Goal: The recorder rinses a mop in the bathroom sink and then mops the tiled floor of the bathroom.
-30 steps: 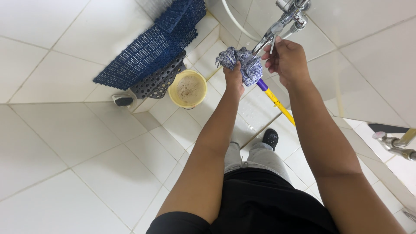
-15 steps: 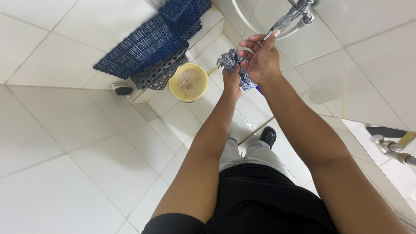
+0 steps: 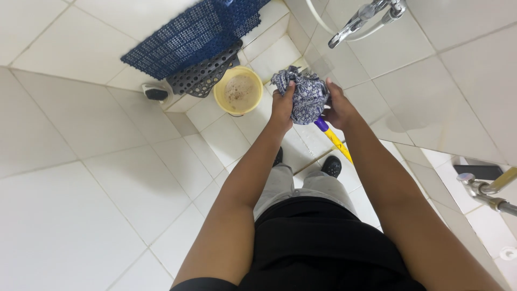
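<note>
1. Two items are noted at the far left of the floor: a small white and dark object (image 3: 155, 92) at the wall foot, and a blue perforated mat (image 3: 186, 39) propped against the wall, with a grey perforated mat (image 3: 207, 75) leaning just below it.
2. A yellow bucket (image 3: 238, 90) holding murky water is seen standing on the white floor tiles (image 3: 81, 215), just beside the mats and near the hands.
3. The left hand (image 3: 283, 105) is found closed on the left side of a bunched blue patterned cloth (image 3: 302, 92), fingers curled and pressed together against the fabric.
4. The right hand (image 3: 335, 106) is now clamped on the cloth's right side, fingers wrapped round it. One second earlier this hand was raised at the tap; it has since been brought down, so the cloth is now gripped from both sides and held below the spout, over the floor beside the bucket.
5. A yellow handle with a purple collar (image 3: 333, 137) is seen running down from beneath the cloth.
6. A chrome tap (image 3: 358, 21) is fixed on the tiled wall above and right of the hands, untouched; no running water can be made out.
7. A second metal fitting (image 3: 484, 191) is seen at the far right.
</note>
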